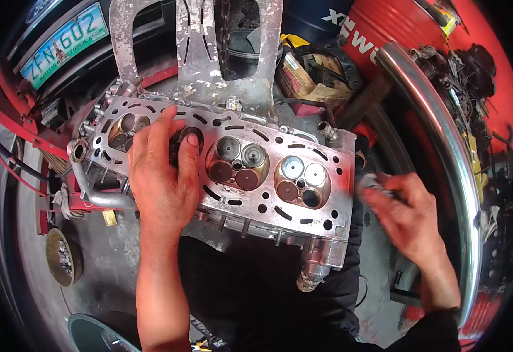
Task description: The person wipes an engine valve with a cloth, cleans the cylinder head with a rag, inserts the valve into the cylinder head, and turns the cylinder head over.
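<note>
A metal engine cylinder head lies across the middle with its combustion chambers facing up. My left hand rests on its left half, fingers stretched out and thumb apart, covering much of one chamber. Round valves sit in the chambers; in the rightmost chamber, two valves are shiny, one is brown, and the lower right port looks like a dark hole. Off the right end of the cylinder head, my right hand is closed around a small greyish thing, blurred by motion.
Behind the cylinder head stands a chair with peeling paint. A chrome bar curves down the right side beside a red drum. A bowl of small parts and a dark bucket are on the floor at left.
</note>
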`<state>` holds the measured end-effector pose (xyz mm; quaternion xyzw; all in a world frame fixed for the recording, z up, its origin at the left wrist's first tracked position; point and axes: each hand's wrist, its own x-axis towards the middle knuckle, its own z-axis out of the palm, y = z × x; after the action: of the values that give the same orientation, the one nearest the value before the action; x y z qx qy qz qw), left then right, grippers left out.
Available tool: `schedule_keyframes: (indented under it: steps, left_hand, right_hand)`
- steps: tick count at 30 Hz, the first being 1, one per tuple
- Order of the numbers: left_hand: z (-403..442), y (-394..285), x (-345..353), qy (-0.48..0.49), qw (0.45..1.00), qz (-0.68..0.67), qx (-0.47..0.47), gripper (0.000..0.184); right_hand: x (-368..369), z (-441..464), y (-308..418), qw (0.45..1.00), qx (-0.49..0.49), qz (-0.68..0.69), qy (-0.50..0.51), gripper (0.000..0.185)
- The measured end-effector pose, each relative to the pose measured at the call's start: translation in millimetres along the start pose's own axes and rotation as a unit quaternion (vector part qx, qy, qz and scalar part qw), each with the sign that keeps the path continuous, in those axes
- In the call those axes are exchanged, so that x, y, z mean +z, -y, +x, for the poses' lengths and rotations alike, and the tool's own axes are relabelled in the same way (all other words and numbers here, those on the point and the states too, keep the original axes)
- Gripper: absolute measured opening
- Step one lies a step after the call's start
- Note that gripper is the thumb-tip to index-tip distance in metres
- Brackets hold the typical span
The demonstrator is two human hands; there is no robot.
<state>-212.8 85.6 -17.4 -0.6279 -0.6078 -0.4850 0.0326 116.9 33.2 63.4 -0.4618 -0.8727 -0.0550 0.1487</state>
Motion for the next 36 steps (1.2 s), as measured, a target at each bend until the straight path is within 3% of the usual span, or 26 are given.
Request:
schedule_keyframes:
  steps: [1,3,6,10,17,19,21,23,24,27,30,31,32,33,34,36]
  left_hand:
    - [0.2,-0.4,0.1,-0.003,1.0,-0.006,-0.008,0.038]
    - [0.6,-0.6,-0.1,-0.008,1.0,-0.013,-0.019,0.037]
    - [0.9,-0.1,-1.1,-0.008,1.0,-0.004,-0.013,0.037]
    - [1.3,1.3,-1.7,-0.001,1.0,0.002,-0.012,0.037]
    - [0.5,1.1,-0.4,-0.009,1.0,-0.004,-0.014,0.037]
    - [0.1,1.2,-1.6,-0.008,1.0,0.001,-0.014,0.037]
    - [1.5,0.9,-2.7,-0.003,1.0,0.004,-0.006,0.037]
    - [0.6,0.5,-2.2,-0.01,1.0,-0.005,-0.019,0.036]
    - [0.0,0.2,-1.8,-0.008,1.0,-0.01,-0.016,0.036]
    - [0.3,0.8,0.1,-0.017,1.0,-0.016,-0.018,0.036]
    - [-0.9,2.6,-1.3,-0.016,1.0,-0.002,0.004,0.037]
    - [-1.6,3.1,-3.4,-0.007,1.0,-0.001,-0.002,0.037]
    - [-1.7,3.1,-2.6,0.003,1.0,-0.008,-0.004,0.037]
    - [-5.1,7.8,-1.3,-0.001,1.0,0.004,0.007,0.037]
    - [-8.8,12.6,1.3,0.017,0.997,-0.06,-0.041,0.038]
    - [-12.4,15.1,8.9,0.029,0.96,-0.225,-0.162,0.039]
  right_hand:
    - [2.0,14.1,5.9,1.0,-0.003,-0.004,0.002,0.034]
    - [6.0,37.3,15.8,0.972,-0.198,-0.113,0.054,0.038]
    - [24.9,54.4,16.8,0.948,-0.263,-0.149,0.095,0.039]
    - [21.6,72.1,12.6,0.918,-0.323,-0.191,0.127,0.035]
    - [14.0,77.1,19.4,0.922,-0.293,-0.167,0.19,0.033]
    - [10.7,78.2,18.1,0.957,-0.197,-0.057,0.206,0.032]
    - [-5.5,78.3,16.3,0.963,-0.149,0.01,0.224,0.027]
    - [-23.5,67.0,6.3,0.952,-0.042,0.147,0.266,0.018]
    - [-32.6,53.4,7.9,0.949,0.054,0.186,0.249,0.02]
    - [-21.9,-23.4,-28.1,0.959,0.176,0.187,0.118,0.016]
    - [33.2,-147.2,-79.0,0.907,0.388,0.16,0.038,0.016]
    - [58.8,-194.5,-91.3,0.866,0.465,0.185,0.024,0.017]
    - [79.7,-232.1,-94.2,0.768,0.579,0.273,0.035,0.017]
    - [98.8,-270.1,-89.4,0.758,0.616,0.197,0.082,0.019]
    - [142.1,-348.3,-105.7,0.835,0.519,0.029,0.181,0.025]
    - [184.1,-422.9,-86.2,0.746,0.611,0.108,0.241,0.05]
